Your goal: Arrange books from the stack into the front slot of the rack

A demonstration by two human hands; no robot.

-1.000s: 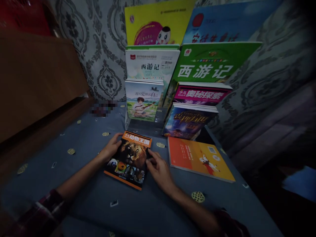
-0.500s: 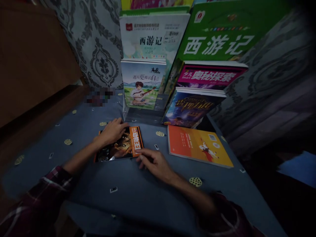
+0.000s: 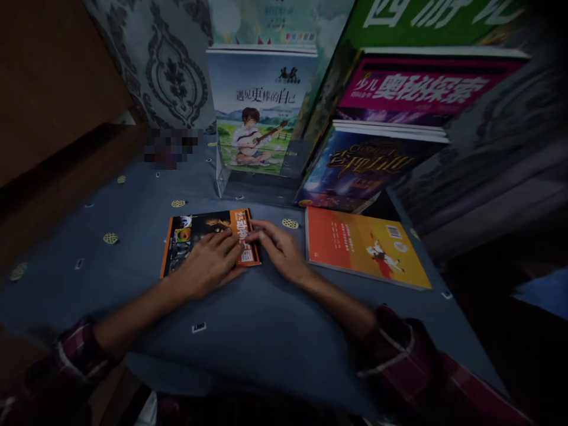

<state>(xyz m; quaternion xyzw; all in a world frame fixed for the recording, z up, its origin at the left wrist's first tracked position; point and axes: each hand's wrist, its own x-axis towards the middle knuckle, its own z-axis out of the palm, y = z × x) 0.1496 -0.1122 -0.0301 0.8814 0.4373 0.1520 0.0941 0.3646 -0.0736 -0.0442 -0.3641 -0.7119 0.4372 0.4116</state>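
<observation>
A small book (image 3: 202,228) with a black cover and orange edge bands lies flat on the table. Animal pictures show at its left side, and large white lettering runs down its right band. My left hand (image 3: 213,261) rests palm down across its lower right part, fingers stretched out over the cover. At the book's right edge is my right hand (image 3: 280,251), its fingers extended and the fingertips on or just by the orange band. Both hands are open. Their fingertips lie close together, and part of the lettering is covered.
An orange and yellow book (image 3: 364,245) lies to the right. Behind stands a clear rack (image 3: 257,184) with a guitar-boy book (image 3: 255,118), a dark blue book (image 3: 373,160), a pink-covered book (image 3: 412,86) and a green book (image 3: 426,29). A patterned blue cloth (image 3: 266,319) covers the table.
My left hand has slid from the book's upper left to its lower right. My right hand has moved up along the right edge. The view has come closer to the rack.
</observation>
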